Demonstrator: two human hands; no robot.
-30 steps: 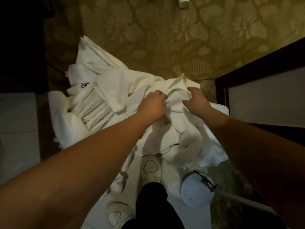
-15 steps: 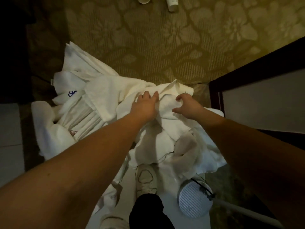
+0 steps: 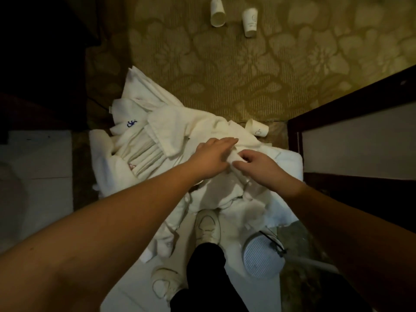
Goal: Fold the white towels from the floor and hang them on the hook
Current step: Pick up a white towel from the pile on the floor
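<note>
1. White towels [image 3: 171, 140]: one crumpled heap on the floor, centre of frame, straddling the edge between the patterned carpet [image 3: 225, 75] above and the pale tile [image 3: 36, 158] at left and bottom. No single towel is separated out yet.
2. Heap's long axis, as I read it, runs from upper left (piece with the blue logo [image 3: 132, 123]) down to lower right, ending near the round ribbed white object [image 3: 262, 257].
3. Key relation: both hands sit on the middle of the heap, slightly right of its centre. Most of the cloth lies up and left of them, so the left arm is nearer the bulk.
4. Left hand [image 3: 211, 157]: fingers straight, laid flat on the cloth, pointing right. Pressing, not gripping.
5. Right hand [image 3: 258, 166]: fingers curled, pinching a small fold of towel just beside the left fingertips. The hands are nearly touching.
6. Judgement: still at the pick-one-towel step. The pinched fold probably needs lifting up and toward the bottom of frame while the flat hand holds the rest down. Risk: the layers overlap, so a neighbour may drag along.
7. Around it: a paper cup [image 3: 256, 130] lying at the heap's upper right edge, two more cups [image 3: 234, 18] at top of frame, a dark-framed panel [image 3: 337, 109] on the right, and a shoe [image 3: 207, 226] under the heap's lower edge. No hook in view.
</note>
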